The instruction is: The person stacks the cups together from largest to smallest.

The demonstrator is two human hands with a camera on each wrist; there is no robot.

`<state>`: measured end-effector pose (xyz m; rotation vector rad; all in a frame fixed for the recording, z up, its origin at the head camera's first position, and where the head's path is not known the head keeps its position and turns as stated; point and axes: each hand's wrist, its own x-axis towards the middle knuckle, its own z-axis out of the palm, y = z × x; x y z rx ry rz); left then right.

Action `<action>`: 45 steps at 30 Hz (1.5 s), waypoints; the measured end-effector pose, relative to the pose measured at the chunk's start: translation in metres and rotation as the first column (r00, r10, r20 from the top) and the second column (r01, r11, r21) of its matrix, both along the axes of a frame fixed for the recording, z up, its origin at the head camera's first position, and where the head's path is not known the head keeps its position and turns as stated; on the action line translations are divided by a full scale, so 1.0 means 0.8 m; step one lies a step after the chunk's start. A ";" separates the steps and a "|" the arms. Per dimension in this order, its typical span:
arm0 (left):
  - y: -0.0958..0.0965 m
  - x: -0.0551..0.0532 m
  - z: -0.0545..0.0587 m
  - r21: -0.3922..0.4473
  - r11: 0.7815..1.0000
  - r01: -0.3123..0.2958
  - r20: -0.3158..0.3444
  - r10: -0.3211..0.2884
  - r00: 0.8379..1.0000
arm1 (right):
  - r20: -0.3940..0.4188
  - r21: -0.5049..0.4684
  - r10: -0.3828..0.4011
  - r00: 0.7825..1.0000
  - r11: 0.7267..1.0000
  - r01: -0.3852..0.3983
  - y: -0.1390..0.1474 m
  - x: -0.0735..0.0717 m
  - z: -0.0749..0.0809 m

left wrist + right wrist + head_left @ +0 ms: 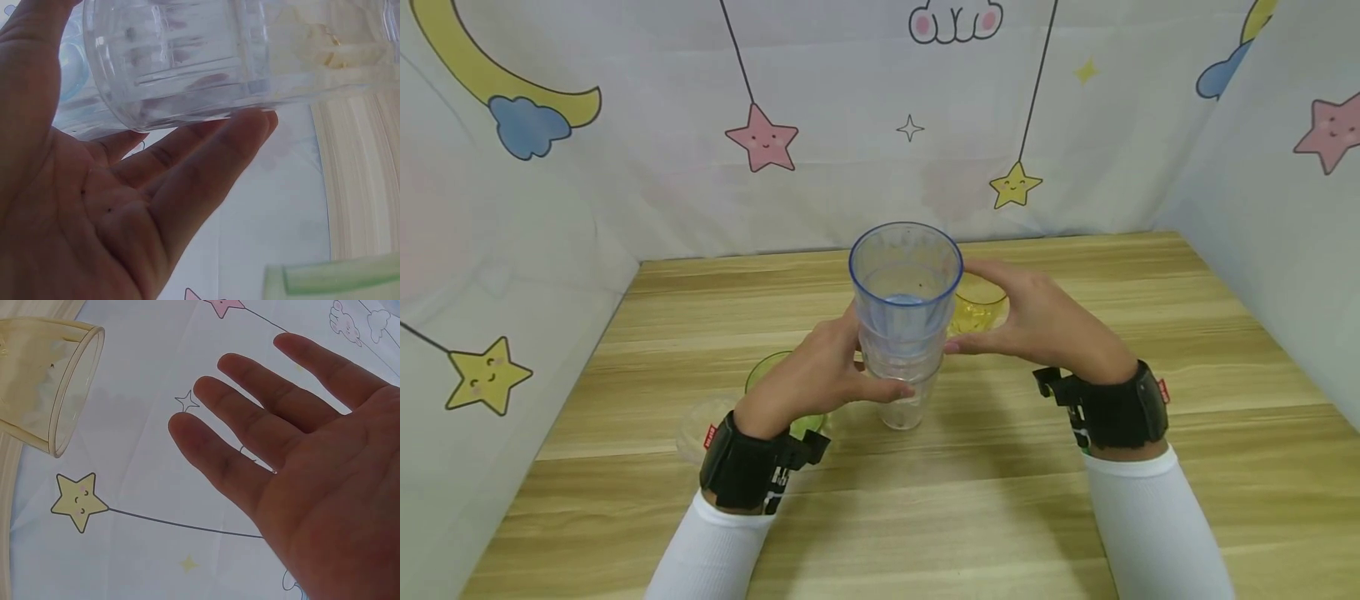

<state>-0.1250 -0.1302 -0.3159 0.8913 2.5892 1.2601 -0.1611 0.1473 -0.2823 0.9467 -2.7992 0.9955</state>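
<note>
In the head view my left hand (816, 371) grips a stack of clear plastic cups from its left side, the thumb across the front. A blue-rimmed cup (906, 329) tops the stack, set into a clear cup (904, 412). In the left wrist view, fingers touch the wall of the clear cup (187, 69). Whether the stack's base touches the table cannot be told. To the right of the blue-rimmed cup is my right hand (1037, 321), thumb and fingers spread. Its fingers (244, 425) look straight in the right wrist view, holding nothing.
A yellow cup (976, 312) stands behind the stack, near the right hand. A green cup (808, 423) and a clear round item (696, 429) are partly hidden by the left arm. White printed cloth (850, 183) walls surround the wooden table (955, 517).
</note>
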 end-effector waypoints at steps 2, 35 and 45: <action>0.000 0.000 0.000 -0.001 1.000 -0.002 0.001 0.002 1.000 | -0.002 -0.002 -0.002 1.000 1.000 0.002 0.000 -0.001 -0.001; 0.001 -0.001 0.000 -0.001 1.000 -0.006 -0.001 0.006 1.000 | -0.064 0.031 -0.015 0.998 0.999 0.017 -0.001 -0.021 -0.020; 0.002 -0.002 0.000 -0.014 1.000 -0.009 0.003 0.009 1.000 | -0.050 0.025 -0.040 0.998 0.999 0.041 0.003 -0.026 -0.027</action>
